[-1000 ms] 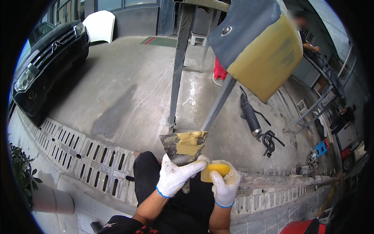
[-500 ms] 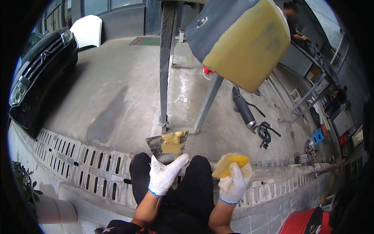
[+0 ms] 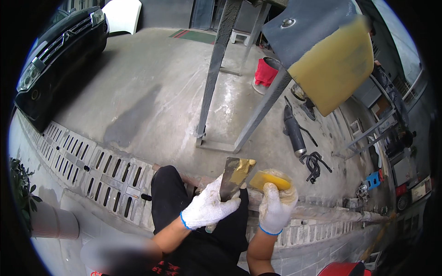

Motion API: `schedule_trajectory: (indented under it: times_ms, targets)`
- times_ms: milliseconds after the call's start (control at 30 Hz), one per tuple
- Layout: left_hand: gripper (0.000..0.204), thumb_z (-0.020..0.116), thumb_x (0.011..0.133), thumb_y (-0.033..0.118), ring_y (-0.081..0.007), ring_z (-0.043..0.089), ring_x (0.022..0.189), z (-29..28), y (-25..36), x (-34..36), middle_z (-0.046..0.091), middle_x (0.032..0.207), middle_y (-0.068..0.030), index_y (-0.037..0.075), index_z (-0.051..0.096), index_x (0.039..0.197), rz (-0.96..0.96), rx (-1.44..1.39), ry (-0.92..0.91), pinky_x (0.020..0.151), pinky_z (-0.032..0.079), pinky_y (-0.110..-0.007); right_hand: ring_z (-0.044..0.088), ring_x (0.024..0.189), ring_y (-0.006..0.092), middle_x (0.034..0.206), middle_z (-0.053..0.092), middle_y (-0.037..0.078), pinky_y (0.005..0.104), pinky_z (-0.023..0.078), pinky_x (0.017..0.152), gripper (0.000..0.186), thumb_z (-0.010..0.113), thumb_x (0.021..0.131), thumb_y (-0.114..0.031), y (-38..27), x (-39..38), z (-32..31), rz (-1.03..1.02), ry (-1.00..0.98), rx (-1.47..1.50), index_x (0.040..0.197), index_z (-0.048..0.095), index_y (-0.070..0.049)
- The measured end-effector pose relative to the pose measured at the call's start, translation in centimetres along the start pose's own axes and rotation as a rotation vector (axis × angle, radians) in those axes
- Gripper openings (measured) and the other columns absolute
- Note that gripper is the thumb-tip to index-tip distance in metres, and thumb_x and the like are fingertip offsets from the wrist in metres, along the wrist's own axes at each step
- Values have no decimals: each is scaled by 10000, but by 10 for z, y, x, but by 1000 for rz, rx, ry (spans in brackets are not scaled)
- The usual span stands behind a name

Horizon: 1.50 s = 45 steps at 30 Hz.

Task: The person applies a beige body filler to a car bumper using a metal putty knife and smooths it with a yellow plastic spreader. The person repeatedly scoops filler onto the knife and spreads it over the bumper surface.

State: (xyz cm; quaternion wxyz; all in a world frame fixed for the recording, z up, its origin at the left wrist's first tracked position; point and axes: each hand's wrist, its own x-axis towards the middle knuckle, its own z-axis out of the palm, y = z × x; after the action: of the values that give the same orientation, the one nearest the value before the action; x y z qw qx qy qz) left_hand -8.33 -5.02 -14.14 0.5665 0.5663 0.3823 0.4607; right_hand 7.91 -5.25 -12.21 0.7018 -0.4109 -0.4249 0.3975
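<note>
My left hand (image 3: 209, 204), in a white knit glove, is closed round a wide metal putty knife (image 3: 230, 186). Yellow filler paste (image 3: 242, 171) lies on the blade toward its far right corner. In my right hand (image 3: 275, 209), also gloved and smeared with filler, is a yellow flat spreader (image 3: 271, 181), pinched under the thumb. The spreader's left edge is close to the blade; whether they touch I cannot tell. Beyond my hands, a dark grey car body panel (image 3: 304, 32) rests high on a stand, with a broad coat of yellow filler (image 3: 338, 69) over its lower right part.
The metal stand's legs (image 3: 214, 78) come down just ahead of my knees. A red-draped bucket (image 3: 267, 73), a black cylindrical tool (image 3: 293, 131) and a dark hose (image 3: 315, 166) are on the concrete. A slotted drain grate (image 3: 106, 165) runs alongside; a dark car (image 3: 60, 50) is parked left.
My left hand has turned the putty knife clockwise and brought it right, toward the spreader. The spreader has tilted and shifted slightly. My view has swung, so the panel appears farther right.
</note>
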Motion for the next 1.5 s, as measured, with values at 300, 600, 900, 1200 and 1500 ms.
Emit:
schedule_trajectory:
  times_ms: [300,600,900,1200,1500]
  targets:
    - [384,709,792,140,-93,549,816,-5,7,-1,606,866,6,55,608,1153,-25,0,-7,768,466,-258,636,947,167,1057,665,120,276,514,850,251,624,836,79,5,4,15,-81,-103,-35,1087,629,67]
    - [404,702,777,60,-68,501,781,-8,3,3,532,816,30,43,569,1159,23,51,-1,716,447,-246,622,974,166,1065,659,118,284,500,877,223,631,831,88,12,4,18,-135,-123,-100,1051,643,55]
    - [632,723,761,176,-241,620,917,-7,-15,4,618,1005,-210,-57,453,1284,-10,3,-1,815,499,-341,616,962,181,1066,652,127,290,496,847,209,634,816,91,13,4,19,-212,-170,-212,1022,652,54]
    - [552,720,772,39,-59,487,813,-6,-10,2,521,848,31,9,464,1260,-42,37,-5,741,430,-225,609,1001,204,1060,648,138,316,498,869,227,630,805,107,18,0,19,-213,-173,-207,1024,650,49]
    - [520,694,752,130,-178,567,754,-5,-8,1,564,889,-111,-10,509,1218,6,85,18,667,481,-319,613,1007,236,1060,650,142,335,484,898,236,638,791,106,19,-2,19,-243,-178,-304,1019,653,46]
